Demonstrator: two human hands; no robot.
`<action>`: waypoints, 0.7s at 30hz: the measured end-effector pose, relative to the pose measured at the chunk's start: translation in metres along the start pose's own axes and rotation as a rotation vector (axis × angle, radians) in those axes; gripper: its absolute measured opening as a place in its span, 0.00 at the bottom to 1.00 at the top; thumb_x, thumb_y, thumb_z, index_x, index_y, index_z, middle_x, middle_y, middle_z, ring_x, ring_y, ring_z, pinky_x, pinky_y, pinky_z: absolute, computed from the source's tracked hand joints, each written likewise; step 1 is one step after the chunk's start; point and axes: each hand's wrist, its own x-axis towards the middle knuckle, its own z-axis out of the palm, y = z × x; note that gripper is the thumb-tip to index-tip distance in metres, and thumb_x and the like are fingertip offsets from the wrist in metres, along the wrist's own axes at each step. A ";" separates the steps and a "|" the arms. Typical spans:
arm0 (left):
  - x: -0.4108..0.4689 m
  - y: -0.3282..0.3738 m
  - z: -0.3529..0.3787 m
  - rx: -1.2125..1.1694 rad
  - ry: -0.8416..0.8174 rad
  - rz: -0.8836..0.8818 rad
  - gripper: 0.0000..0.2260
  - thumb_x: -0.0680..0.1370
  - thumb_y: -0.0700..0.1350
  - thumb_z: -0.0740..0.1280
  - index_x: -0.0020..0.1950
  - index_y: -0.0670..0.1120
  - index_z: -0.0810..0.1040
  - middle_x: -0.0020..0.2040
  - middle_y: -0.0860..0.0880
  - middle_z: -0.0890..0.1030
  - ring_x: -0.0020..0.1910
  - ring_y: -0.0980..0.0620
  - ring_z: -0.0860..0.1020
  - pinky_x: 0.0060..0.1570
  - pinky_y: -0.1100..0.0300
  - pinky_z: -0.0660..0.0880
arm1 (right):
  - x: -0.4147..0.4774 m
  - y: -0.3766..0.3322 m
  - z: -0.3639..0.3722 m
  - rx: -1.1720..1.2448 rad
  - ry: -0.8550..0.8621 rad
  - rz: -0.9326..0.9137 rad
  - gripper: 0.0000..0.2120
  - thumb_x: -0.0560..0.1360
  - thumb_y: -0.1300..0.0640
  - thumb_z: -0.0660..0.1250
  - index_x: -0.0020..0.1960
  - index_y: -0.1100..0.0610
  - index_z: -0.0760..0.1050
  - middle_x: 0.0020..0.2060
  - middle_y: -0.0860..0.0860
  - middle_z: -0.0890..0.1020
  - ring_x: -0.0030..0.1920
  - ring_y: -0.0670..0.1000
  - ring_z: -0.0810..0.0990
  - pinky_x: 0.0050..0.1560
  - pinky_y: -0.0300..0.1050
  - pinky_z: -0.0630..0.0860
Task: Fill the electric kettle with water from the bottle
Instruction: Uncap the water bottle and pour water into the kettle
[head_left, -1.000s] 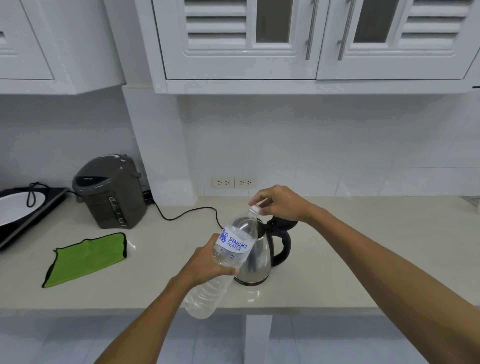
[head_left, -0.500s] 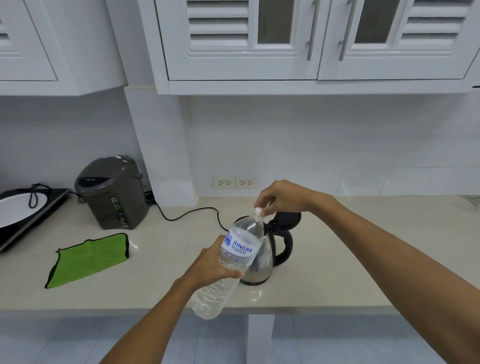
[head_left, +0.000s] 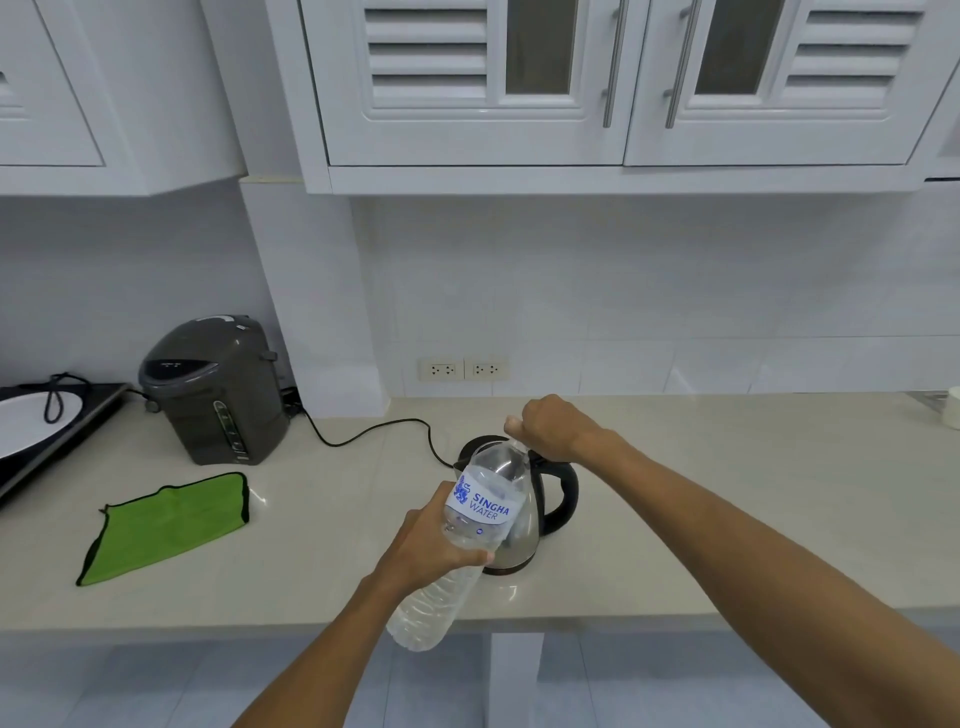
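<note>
My left hand (head_left: 434, 545) grips a clear plastic water bottle (head_left: 467, 530) with a white and blue label around its middle, tilted so its neck leans up and to the right. My right hand (head_left: 548, 426) is closed over the bottle's top, hiding the cap. Directly behind the bottle stands a steel electric kettle (head_left: 524, 540) with a black handle on its right, on the beige counter (head_left: 727, 519). The bottle covers most of the kettle's body and lid.
A dark grey thermo pot (head_left: 213, 389) stands at the back left, its black cord (head_left: 374, 436) trailing toward the kettle. A green cloth (head_left: 171, 525) lies in front of it. An induction hob (head_left: 41, 431) is at the far left. Two wall sockets (head_left: 462, 370) sit behind.
My right hand has closed over the bottle's top, where its fingers earlier pinched the cap. The bottle and left hand have shifted slightly to the right in view.
</note>
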 end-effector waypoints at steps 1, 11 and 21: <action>0.000 0.000 0.002 -0.002 0.011 0.002 0.34 0.66 0.54 0.85 0.66 0.59 0.72 0.55 0.60 0.84 0.52 0.60 0.83 0.43 0.69 0.78 | -0.002 -0.004 -0.001 -0.045 -0.014 0.025 0.10 0.81 0.67 0.58 0.61 0.60 0.71 0.33 0.54 0.62 0.31 0.52 0.62 0.28 0.45 0.59; -0.009 0.002 0.030 -0.060 0.074 0.010 0.36 0.66 0.55 0.85 0.68 0.59 0.70 0.58 0.59 0.83 0.56 0.55 0.82 0.45 0.69 0.78 | -0.020 -0.003 0.011 0.437 0.102 0.233 0.27 0.83 0.39 0.59 0.35 0.58 0.70 0.30 0.51 0.72 0.36 0.56 0.76 0.35 0.46 0.70; -0.012 0.046 0.100 -0.264 0.187 0.070 0.39 0.66 0.56 0.85 0.71 0.64 0.68 0.58 0.64 0.83 0.57 0.66 0.80 0.51 0.68 0.76 | -0.093 0.019 0.043 1.051 0.093 0.097 0.20 0.69 0.36 0.76 0.57 0.42 0.80 0.51 0.44 0.86 0.53 0.47 0.85 0.48 0.48 0.85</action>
